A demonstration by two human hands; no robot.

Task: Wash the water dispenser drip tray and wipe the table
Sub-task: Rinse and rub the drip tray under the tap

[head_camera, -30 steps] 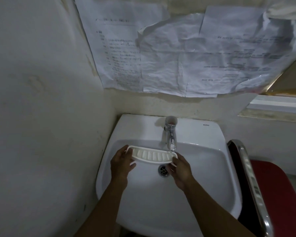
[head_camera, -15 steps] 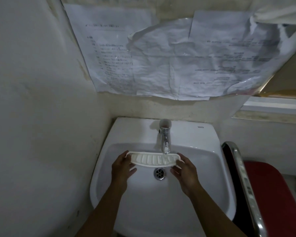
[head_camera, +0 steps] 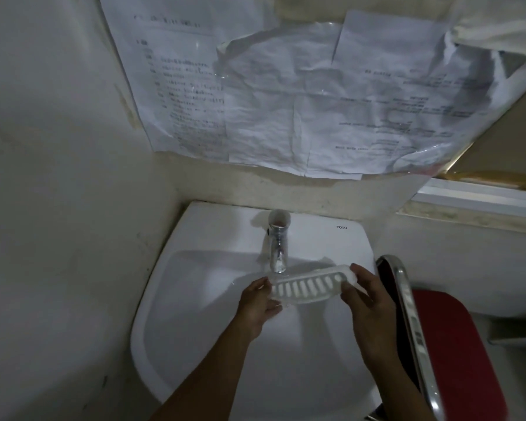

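head view: drip tray (head_camera: pixel 312 286) held over the sink (head_camera: pixel 195 299), just below and in front of the faucet (head_camera: pixel 276 253), slotted face up, tilted. left hand (head_camera: pixel 257 305) grips its left end, right hand (head_camera: pixel 366 299) its right end. no water stream discernible; image too dim to be sure. judgement: washing step in progress; table wipe not yet done, no table in view

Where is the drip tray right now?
In the head view, the drip tray is held over the sink, just below the faucet, between left hand and right hand.
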